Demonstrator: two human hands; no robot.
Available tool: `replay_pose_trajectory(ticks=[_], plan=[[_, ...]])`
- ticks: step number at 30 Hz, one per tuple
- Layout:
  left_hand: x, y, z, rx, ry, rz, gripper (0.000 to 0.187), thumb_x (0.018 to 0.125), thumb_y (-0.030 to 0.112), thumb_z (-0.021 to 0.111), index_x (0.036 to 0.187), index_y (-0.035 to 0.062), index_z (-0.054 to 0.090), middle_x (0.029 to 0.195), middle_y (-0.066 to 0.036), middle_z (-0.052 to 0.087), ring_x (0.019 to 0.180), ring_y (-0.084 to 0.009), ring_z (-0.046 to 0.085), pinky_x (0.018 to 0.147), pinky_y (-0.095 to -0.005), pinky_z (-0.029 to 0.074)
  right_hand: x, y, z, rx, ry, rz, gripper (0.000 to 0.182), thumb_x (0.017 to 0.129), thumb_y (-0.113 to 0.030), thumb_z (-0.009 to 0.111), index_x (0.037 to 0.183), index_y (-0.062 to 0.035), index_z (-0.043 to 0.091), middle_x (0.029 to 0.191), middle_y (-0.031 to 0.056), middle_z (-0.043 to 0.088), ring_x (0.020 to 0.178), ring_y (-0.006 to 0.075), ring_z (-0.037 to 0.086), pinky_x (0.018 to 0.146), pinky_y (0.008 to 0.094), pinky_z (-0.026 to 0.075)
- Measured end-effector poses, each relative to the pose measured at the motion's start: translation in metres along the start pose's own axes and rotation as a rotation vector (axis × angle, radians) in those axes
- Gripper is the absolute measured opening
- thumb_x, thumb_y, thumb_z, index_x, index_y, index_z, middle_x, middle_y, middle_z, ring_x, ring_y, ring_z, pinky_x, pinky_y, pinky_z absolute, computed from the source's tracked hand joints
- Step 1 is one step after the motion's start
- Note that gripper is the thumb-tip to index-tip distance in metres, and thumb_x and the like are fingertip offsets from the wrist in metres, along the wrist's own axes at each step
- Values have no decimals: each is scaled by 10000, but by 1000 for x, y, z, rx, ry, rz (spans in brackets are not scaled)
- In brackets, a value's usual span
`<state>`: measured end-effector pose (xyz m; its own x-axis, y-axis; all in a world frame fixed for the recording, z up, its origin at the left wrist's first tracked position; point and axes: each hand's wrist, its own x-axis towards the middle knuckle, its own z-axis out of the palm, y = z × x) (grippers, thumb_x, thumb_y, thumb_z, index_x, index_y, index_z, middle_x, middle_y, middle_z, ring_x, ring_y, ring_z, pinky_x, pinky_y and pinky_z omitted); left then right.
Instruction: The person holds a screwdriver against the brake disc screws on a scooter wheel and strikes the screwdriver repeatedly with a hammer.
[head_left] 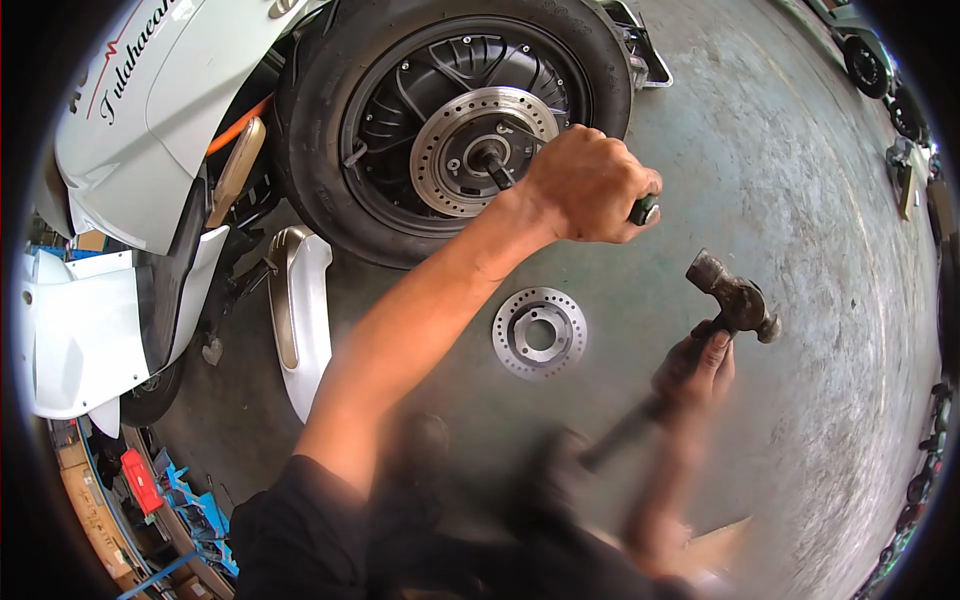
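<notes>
My left hand is closed in a fist around a screwdriver; its dark green handle end sticks out past the fingers. The shaft runs behind the fist toward the drilled brake disc on the hub of a wheel. A dark axle end pokes out of the hub's middle. Lower right, my right hand grips a ball-peen hammer by its handle just under the head. Its head is up, well apart from the screwdriver. Between the hands, a second brake disc lies flat on the floor.
A white scooter body stands at the left, with a white curved cover beside the wheel. Low left are a red box, blue parts and cardboard boxes. More vehicle wheels line the far right edge.
</notes>
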<state>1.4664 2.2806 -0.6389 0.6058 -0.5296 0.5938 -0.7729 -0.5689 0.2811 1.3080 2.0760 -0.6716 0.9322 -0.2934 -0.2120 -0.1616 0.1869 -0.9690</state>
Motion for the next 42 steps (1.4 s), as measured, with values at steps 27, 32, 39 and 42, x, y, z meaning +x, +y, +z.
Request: replay_pose_trajectory(ticks=[27,32,39,42], plan=[[-3,-2,-11,-81,-40,5,110,667,162,653,597,94,603,560,-104,593,522,-316,600,492,-381,479,-12,-3,51,-152,-92,-448,331,1020,-320,494,1004,11,483,619,-7,478,497,44,414,429,208,321],[-3,-4,-13,-86,-17,27,115,653,168,652,593,98,583,554,-111,582,524,-328,592,494,-393,474,-10,-10,60,-285,-73,-518,284,1014,-239,508,994,44,495,639,14,504,516,53,428,453,212,341],[-3,-1,-18,-85,-34,-20,104,680,185,646,640,89,654,534,-114,583,513,-322,599,513,-401,492,-30,-79,29,116,350,-637,637,966,-664,324,1004,-36,427,632,-1,383,414,71,341,354,215,323],[-2,-3,-21,-107,-29,-30,116,683,200,645,661,90,675,533,-121,588,514,-327,604,518,-407,499,-26,-72,14,193,326,-785,605,960,-690,279,973,-99,409,592,4,357,382,81,290,323,228,306]])
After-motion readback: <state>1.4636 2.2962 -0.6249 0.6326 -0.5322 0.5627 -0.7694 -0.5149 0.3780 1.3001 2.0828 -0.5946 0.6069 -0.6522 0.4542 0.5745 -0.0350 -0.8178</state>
